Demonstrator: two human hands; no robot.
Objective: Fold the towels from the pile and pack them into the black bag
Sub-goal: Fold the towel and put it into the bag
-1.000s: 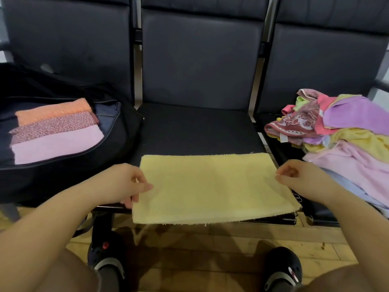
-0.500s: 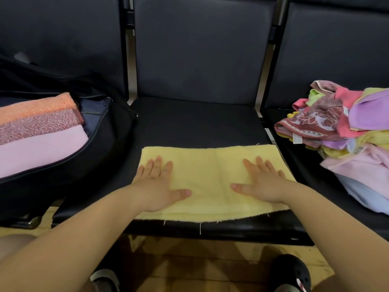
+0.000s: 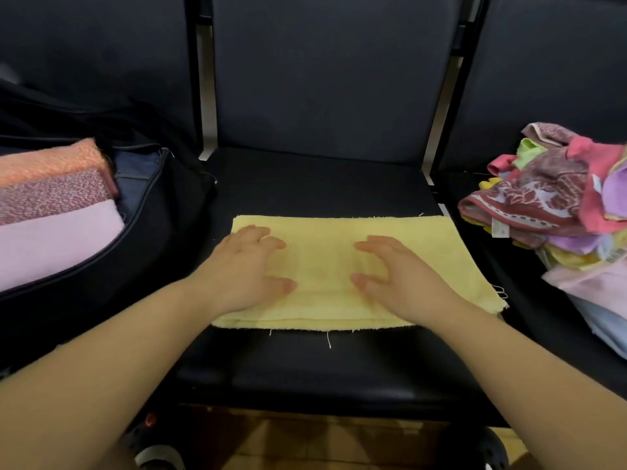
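Two hands lie on the yellow towel [image 3: 342, 266], which is spread across the middle seat [image 3: 322, 364] with its near edge doubled, two layers showing along the front. The left hand [image 3: 242, 276] rests palm down near the towel's left end, and the right hand [image 3: 400, 283] sits near its centre, fingers spread and slightly arched; neither grips anything, both only press on the cloth. The step in hand looks like smoothing a first fold before the next one. To do it well, I would sweep the palms outward from the centre toward the two short ends, so trapped slack leaves the layers instead of bunching between them, and check that the near edges line up, since the right corner looks a little frayed and skewed. The following fold probably brings one short end over the other, so each hand should end at a corner, ready to pinch both layers together. The black bag [image 3: 152, 232] lies open on the left seat with three folded towels inside, and the pile [image 3: 559, 205] waits on the right seat.
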